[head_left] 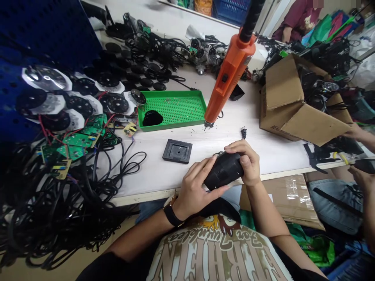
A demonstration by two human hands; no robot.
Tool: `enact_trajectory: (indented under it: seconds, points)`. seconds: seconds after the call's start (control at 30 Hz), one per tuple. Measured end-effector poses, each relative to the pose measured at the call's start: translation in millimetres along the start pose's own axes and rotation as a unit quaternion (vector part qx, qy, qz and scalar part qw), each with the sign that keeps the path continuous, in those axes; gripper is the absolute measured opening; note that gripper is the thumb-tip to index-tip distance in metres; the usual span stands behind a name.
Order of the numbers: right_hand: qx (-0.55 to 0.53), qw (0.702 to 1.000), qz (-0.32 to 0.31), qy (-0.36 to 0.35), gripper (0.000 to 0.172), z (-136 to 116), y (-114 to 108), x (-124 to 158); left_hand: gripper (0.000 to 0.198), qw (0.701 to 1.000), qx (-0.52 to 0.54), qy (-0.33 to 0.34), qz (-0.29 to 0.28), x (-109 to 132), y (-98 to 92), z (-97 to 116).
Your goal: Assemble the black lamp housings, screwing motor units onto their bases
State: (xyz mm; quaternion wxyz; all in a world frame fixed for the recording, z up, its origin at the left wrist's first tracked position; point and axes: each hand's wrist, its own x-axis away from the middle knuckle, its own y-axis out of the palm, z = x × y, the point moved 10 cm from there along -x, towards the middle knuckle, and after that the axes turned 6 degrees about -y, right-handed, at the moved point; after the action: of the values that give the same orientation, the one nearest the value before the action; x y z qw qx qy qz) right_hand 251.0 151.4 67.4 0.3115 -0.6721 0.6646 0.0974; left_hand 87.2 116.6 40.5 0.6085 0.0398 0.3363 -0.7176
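My left hand (193,189) and my right hand (246,162) both grip a black plastic housing (223,171) above the white table (140,179). The housing lies tilted across my fingers, and its far end is hidden by my right hand. A small two-pin plug (243,133) lies on the table just beyond my right hand. To the left sits a square black plastic base (177,151). An orange electric screwdriver (231,76) hangs upright beyond my hands, its bit just above the table.
A green pegged tray (172,110) holds small screws. Circuit boards (73,142), black discs and tangled cords (58,203) crowd the left. An open cardboard box (293,103) stands at right. A co-worker's hands (361,175) work at the far right.
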Motion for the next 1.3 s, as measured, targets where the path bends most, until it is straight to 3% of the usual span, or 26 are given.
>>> enact_trajectory:
  seconds: [0.1, 0.2, 0.27, 0.33, 0.4, 0.47, 0.57, 0.77, 0.8, 0.87, 0.97, 1.13, 1.23, 1.3]
  points:
    - [-0.017, 1.0, 0.003, 0.026, 0.038, 9.1, 2.7, 0.6, 0.074, 0.999, 0.014, -0.027, -0.01, 0.5, 1.3, -6.3]
    - [-0.075, 0.993, 0.04, 0.087, 0.05, 25.2, 2.6, -1.0, 0.068, 0.983, 0.101, -0.149, -0.034, -0.7, 6.1, -28.1]
    - [-0.154, 0.974, 0.067, 0.155, 0.064, 41.0, 7.5, -0.5, 0.058, 0.933, 0.219, -0.281, -0.043, 3.5, 14.9, -49.2]
    - [-0.207, 0.952, 0.07, 0.215, 0.063, 53.9, 18.2, 1.4, 0.054, 0.843, 0.358, -0.4, -0.033, 11.9, 27.7, -64.7]
    - [-0.21, 0.944, 0.046, 0.251, 0.052, 62.2, 30.5, 4.1, 0.059, 0.745, 0.472, -0.47, -0.034, 17.9, 42.5, -69.1]
    - [-0.202, 0.938, 0.029, 0.279, 0.05, 69.6, 39.8, 8.9, 0.066, 0.675, 0.543, -0.495, -0.06, 18.9, 54.6, -66.1]
    - [-0.209, 0.927, 0.023, 0.312, 0.055, 78.6, 48.0, 16.9, 0.068, 0.617, 0.597, -0.504, -0.099, 19.4, 63.2, -61.6]
    - [-0.192, 0.928, 0.007, 0.32, 0.061, 75.5, 46.3, 22.5, 0.048, 0.563, 0.64, -0.515, -0.084, 24.1, 63.1, -60.3]
    - [-0.182, 0.932, 0.012, 0.313, 0.06, 71.9, 42.9, 22.9, 0.047, 0.568, 0.642, -0.51, -0.072, 23.3, 61.3, -60.8]
    - [-0.163, 0.942, 0.031, 0.292, 0.056, 61.3, 35.8, 23.7, 0.049, 0.606, 0.629, -0.485, -0.036, 21.1, 54.0, -65.0]
    - [-0.144, 0.953, 0.055, 0.261, 0.049, 41.4, 32.1, 26.1, 0.057, 0.711, 0.571, -0.41, -0.004, 19.5, 38.2, -70.1]
    - [-0.115, 0.974, 0.051, 0.191, 0.043, 9.5, 42.8, 22.2, 0.043, 0.891, 0.351, -0.275, -0.086, 26.6, 24.7, -60.9]
    - [-0.121, 0.976, 0.091, 0.154, 0.045, 3.2, 41.3, 21.4, 0.035, 0.949, 0.221, -0.203, -0.099, 21.6, 15.3, -45.9]
    - [-0.127, 0.973, 0.124, 0.147, 0.046, 5.3, 37.0, 23.4, 0.052, 0.977, 0.15, -0.146, -0.045, 12.1, 0.5, -31.1]
